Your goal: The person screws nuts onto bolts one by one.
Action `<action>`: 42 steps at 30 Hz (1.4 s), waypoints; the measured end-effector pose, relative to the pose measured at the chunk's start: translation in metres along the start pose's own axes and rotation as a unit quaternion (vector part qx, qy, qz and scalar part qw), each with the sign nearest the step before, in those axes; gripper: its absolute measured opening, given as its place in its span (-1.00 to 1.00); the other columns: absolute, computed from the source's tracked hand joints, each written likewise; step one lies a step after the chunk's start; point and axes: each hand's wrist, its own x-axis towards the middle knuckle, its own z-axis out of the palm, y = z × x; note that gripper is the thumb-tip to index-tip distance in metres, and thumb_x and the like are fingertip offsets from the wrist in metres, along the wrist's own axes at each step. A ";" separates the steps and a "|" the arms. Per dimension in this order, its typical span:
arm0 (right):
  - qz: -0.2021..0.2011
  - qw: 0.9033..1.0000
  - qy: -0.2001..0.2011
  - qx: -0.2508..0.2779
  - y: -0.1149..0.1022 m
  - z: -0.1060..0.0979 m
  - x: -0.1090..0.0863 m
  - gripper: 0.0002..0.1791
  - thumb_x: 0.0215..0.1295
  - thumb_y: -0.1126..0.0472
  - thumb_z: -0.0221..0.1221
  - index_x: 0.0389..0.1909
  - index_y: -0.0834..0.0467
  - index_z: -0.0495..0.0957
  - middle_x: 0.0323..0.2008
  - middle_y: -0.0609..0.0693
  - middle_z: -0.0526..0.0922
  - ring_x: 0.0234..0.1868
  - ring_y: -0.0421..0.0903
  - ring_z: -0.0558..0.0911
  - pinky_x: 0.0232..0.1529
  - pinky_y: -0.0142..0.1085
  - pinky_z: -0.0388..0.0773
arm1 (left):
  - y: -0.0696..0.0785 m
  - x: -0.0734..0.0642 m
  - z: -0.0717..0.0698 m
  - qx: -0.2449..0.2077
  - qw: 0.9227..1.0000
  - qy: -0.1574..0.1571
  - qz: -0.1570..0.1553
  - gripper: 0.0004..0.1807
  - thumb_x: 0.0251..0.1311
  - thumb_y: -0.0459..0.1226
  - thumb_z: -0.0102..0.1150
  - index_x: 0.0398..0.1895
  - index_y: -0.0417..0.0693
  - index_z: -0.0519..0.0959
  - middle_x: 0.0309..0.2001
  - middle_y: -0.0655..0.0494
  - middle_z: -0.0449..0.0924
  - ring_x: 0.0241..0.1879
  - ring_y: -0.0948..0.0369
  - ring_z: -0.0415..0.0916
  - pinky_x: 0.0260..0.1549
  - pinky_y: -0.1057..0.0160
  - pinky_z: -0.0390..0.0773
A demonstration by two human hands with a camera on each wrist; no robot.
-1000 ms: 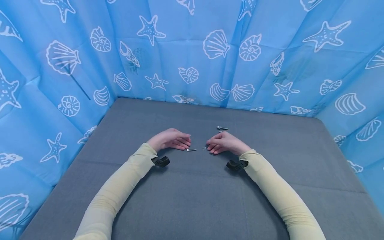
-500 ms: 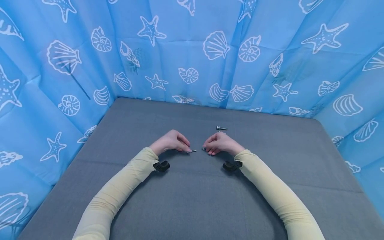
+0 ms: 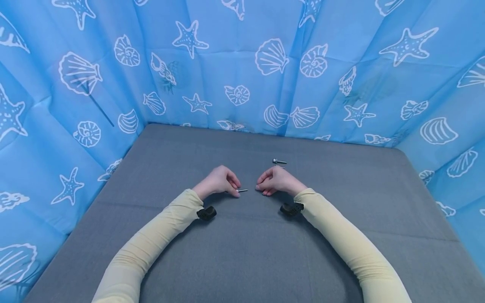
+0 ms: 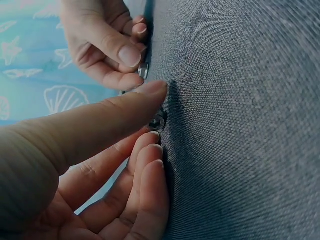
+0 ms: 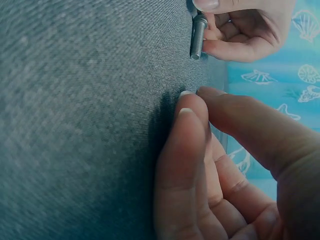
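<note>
My left hand (image 3: 220, 181) pinches a small silver bolt (image 3: 243, 190) by its head, low over the grey cloth. The socket in the head of this bolt (image 4: 157, 122) shows between thumb and fingertips in the left wrist view. Seen from the right wrist, the threaded shank of the bolt (image 5: 197, 42) points toward my right hand (image 3: 278, 179). That hand holds a small metal nut (image 4: 143, 70) between thumb and index finger, just right of the bolt's tip. In the head and right wrist views the fingers hide the nut.
Behind my right hand a larger bolt (image 3: 279, 161) lies on the grey table (image 3: 242, 252). Another bolt (image 3: 281, 167) is mostly hidden by that hand. A blue curtain (image 3: 235, 71) with shells and starfish hangs along the back and sides.
My left hand's fingers have come down and closed on the bolt's head. My right hand has picked the nut off the cloth and shifted slightly left.
</note>
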 end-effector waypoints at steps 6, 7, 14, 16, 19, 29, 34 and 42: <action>0.003 1.000 0.016 -0.010 0.002 0.001 0.003 -0.81 0.13 0.28 0.37 -0.29 0.28 0.61 -0.52 0.03 0.64 -0.58 -0.19 0.60 -0.51 -0.32 0.63 | 0.000 0.003 0.003 0.014 1.000 0.002 0.003 -0.78 -0.23 -0.39 0.57 -0.45 -0.12 0.70 -0.50 0.12 0.63 -0.46 0.26 0.55 -0.48 0.35 0.51; 0.003 1.000 0.019 -0.013 0.002 0.002 0.004 -0.81 0.12 0.28 0.37 -0.30 0.28 0.61 -0.53 0.03 0.64 -0.59 -0.19 0.60 -0.51 -0.31 0.63 | 0.000 0.003 0.003 0.014 1.000 0.002 0.004 -0.78 -0.23 -0.39 0.56 -0.45 -0.12 0.70 -0.50 0.12 0.63 -0.46 0.26 0.54 -0.48 0.35 0.51; -0.003 0.999 0.029 -0.026 0.003 0.003 0.005 -0.82 0.08 0.29 0.39 -0.35 0.27 0.61 -0.55 0.02 0.63 -0.60 -0.18 0.60 -0.53 -0.30 0.63 | 0.000 0.004 0.003 0.024 1.000 0.002 0.010 -0.82 -0.19 -0.39 0.55 -0.49 -0.12 0.70 -0.53 0.13 0.63 -0.48 0.26 0.54 -0.48 0.35 0.50; -0.005 0.999 0.030 -0.029 0.002 0.003 0.005 -0.83 0.08 0.30 0.39 -0.37 0.27 0.61 -0.54 0.03 0.63 -0.60 -0.17 0.60 -0.53 -0.29 0.63 | 0.000 0.005 0.003 0.025 1.000 0.001 0.013 -0.83 -0.18 -0.38 0.55 -0.49 -0.12 0.70 -0.53 0.13 0.63 -0.48 0.25 0.54 -0.47 0.35 0.51; -0.007 0.999 0.032 -0.034 0.003 0.002 0.005 -0.85 0.09 0.30 0.38 -0.37 0.26 0.62 -0.53 0.03 0.63 -0.59 -0.17 0.60 -0.52 -0.28 0.63 | 0.000 0.004 0.003 0.027 0.999 -0.001 0.017 -0.86 -0.13 -0.36 0.52 -0.49 -0.12 0.70 -0.53 0.13 0.63 -0.48 0.26 0.54 -0.46 0.34 0.51; -0.015 0.999 0.019 -0.024 0.007 -0.001 0.004 -0.88 0.20 0.30 0.28 -0.31 0.29 0.64 -0.47 0.06 0.67 -0.55 -0.17 0.62 -0.48 -0.29 0.64 | 0.004 0.002 0.001 0.023 1.000 -0.005 -0.004 -0.92 0.16 -0.26 0.33 -0.40 -0.09 0.71 -0.46 0.13 0.61 -0.47 0.26 0.49 -0.49 0.34 0.51; -0.022 1.000 0.010 0.005 0.010 -0.004 0.000 -0.84 0.25 0.30 0.22 -0.23 0.32 0.64 -0.42 0.10 0.68 -0.50 -0.14 0.63 -0.44 -0.27 0.65 | 0.006 0.003 0.002 -0.021 1.000 -0.003 -0.010 -0.87 0.19 -0.27 0.30 -0.35 -0.17 0.70 -0.46 0.09 0.64 -0.47 0.24 0.54 -0.47 0.31 0.57; -0.031 0.997 0.025 0.065 0.011 -0.016 -0.009 -0.76 0.35 0.29 0.13 -0.09 0.38 0.58 -0.30 0.14 0.68 -0.38 -0.12 0.64 -0.34 -0.28 0.63 | 0.012 0.007 0.007 -0.109 0.994 -0.003 -0.001 -0.81 0.26 -0.28 0.23 -0.21 -0.25 0.67 -0.36 0.02 0.69 -0.45 0.22 0.58 -0.44 0.27 0.59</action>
